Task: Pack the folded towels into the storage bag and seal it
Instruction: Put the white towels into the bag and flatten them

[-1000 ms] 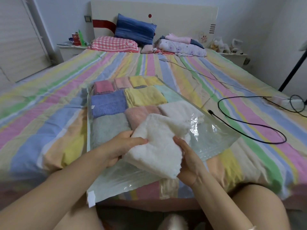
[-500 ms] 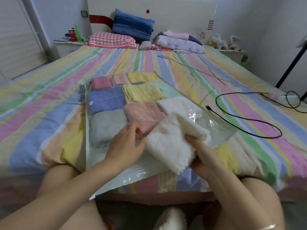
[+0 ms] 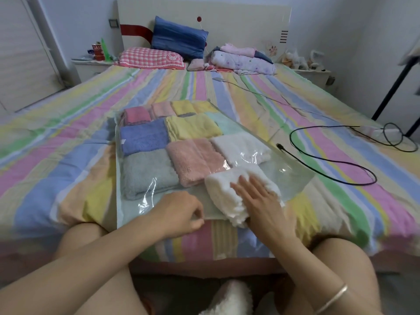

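Observation:
A clear storage bag (image 3: 136,210) lies flat on the striped bed, its mouth toward me. Inside are folded towels: grey (image 3: 147,171), peach (image 3: 195,160), blue (image 3: 143,137), yellow (image 3: 193,127), white (image 3: 241,146) and smaller pink and yellow ones at the far end. A fluffy white towel (image 3: 222,192) lies at the mouth on the right, its near end sticking out over the bag's lip. My right hand (image 3: 256,196) rests flat on it with fingers spread. My left hand (image 3: 181,214) pinches the bag's near edge just left of that towel.
A black cable (image 3: 329,173) loops on the bed right of the bag. Pillows (image 3: 150,57) and folded clothes (image 3: 243,60) lie at the headboard. A nightstand (image 3: 91,67) stands at the back left. Something white and fluffy (image 3: 229,298) sits between my knees below the bed's edge.
Both hands held the white towel up over the bag. Now it lies at the bag's mouth, my right hand flat on top; my left hand has let go and taken the bag's edge.

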`<state>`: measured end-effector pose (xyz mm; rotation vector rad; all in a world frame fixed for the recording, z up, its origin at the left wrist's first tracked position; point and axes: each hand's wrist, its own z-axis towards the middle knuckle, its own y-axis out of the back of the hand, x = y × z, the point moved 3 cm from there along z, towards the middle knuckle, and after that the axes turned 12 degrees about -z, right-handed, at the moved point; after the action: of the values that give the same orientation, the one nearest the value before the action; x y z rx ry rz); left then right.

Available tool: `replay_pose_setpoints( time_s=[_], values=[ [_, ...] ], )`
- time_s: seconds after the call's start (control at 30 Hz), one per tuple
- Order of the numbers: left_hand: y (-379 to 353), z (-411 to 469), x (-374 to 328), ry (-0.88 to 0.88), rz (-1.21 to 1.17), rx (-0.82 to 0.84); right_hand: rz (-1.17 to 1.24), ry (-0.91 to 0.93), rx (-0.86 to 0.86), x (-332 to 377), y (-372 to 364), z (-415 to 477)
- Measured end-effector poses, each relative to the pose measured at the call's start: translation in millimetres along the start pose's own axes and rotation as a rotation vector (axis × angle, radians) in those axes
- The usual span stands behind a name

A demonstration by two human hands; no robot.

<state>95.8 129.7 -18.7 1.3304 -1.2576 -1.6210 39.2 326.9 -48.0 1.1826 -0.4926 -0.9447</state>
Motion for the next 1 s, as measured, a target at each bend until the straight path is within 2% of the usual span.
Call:
replay_pose_setpoints(
  time_s=[0.13,0.23,0.3,0.43,0.53,0.6,0.7,0.8,0.87,1.0],
  values=[
    [-1,0,-15,0.023,0.173,-0.108,0.037,-0.094,-0.047,-2,-1,-5],
    [4,2,-17,0.075,0.108,-0.137,0.115,-0.277,-0.011,-10,9,-3],
    [10,6,-8,0.144,-0.049,-0.103,0.182,-0.370,-0.024,-15,16,-4],
    [18,7,11,0.293,-0.635,0.144,0.522,-0.593,-0.193,-27,33,-11],
    [27,3,18,0.382,-0.870,0.134,0.716,-0.712,-0.370,-23,48,-22],
    [34,2,19,0.411,-0.981,0.064,0.728,-0.747,-0.539,-13,57,-32],
    [50,2,15,0.430,-1.167,-0.094,0.646,-0.499,-0.706,16,63,-36],
    [71,4,11,0.411,-1.319,-0.222,0.390,-0.042,-0.741,44,49,-27],
    [79,3,10,0.413,-1.316,-0.286,0.316,0.028,-0.704,57,30,-18],
    [88,1,11,0.334,-1.302,-0.398,0.267,0.007,-0.669,72,12,1]
  ],
)
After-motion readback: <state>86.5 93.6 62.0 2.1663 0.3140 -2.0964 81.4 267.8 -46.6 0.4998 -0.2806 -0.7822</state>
